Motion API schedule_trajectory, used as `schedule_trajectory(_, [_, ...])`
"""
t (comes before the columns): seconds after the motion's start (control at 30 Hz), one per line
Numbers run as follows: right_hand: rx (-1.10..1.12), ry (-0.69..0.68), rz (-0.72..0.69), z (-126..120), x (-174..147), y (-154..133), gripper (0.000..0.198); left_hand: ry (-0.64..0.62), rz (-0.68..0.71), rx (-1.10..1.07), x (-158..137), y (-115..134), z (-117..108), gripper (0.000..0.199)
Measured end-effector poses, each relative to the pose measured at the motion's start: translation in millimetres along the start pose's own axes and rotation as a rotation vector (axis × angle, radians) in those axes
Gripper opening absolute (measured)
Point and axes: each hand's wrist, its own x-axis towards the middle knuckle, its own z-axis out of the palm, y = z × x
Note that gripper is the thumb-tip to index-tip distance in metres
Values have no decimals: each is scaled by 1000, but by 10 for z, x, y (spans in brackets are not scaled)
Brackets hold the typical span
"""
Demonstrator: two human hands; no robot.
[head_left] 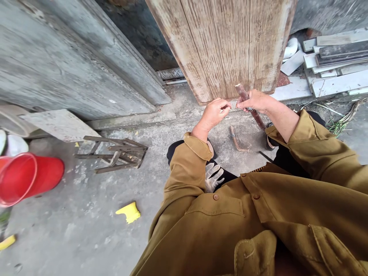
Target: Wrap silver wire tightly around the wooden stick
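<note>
My right hand (255,101) grips a reddish-brown wooden stick (258,119) that slants down toward my foot. Its cut upper end is pale. Something thin and greyish, perhaps wire, shows around the stick just below my fingers. Close by on the left, my left hand (214,114) is closed in a pinch, fingertips pointing at the stick; what it pinches, if anything, is too small to make out. On the concrete below both hands lies a bent brown piece (235,138), like a crooked stick. A whitish work glove (212,177) rests by my left leg.
A plank door panel (227,46) leans ahead of me. Left are a small wooden stool (117,153) on its side, a red bucket (48,172) lying over, and a yellow scrap (129,212). Stacked boards (339,61) lie at the right, near dry stalks (345,119).
</note>
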Motion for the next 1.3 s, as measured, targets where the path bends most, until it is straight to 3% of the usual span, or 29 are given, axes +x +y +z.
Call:
schedule_trajectory(0.13, [-19, 4, 18, -7, 4, -22, 24, 7, 175, 180, 4, -42, -17, 14])
schedule_trajectory(0.5, [44, -99, -72, -50, 3, -73, 28, 198, 384, 526, 17, -54, -113, 31])
schedule_trajectory(0.7, [128, -138, -182, 13, -84, -145, 25, 272, 304, 421, 60, -18, -131, 34])
schedule_trajectory(0.83, [206, -65, -225, 95, -101, -134, 20, 265, 245, 375, 79, -23, -37, 30])
schedule_trajectory(1.03, [266, 77, -267, 205, -62, -73, 14, 242, 277, 362, 67, -57, 135, 28])
schedule_trajectory(1.17, [238, 100, -239, 198, -47, -55, 13, 246, 269, 340, 45, -75, 196, 25])
schedule_trajectory(1.3, [283, 19, -163, 166, -50, -59, 14, 297, 189, 239, 38, -46, 223, 18])
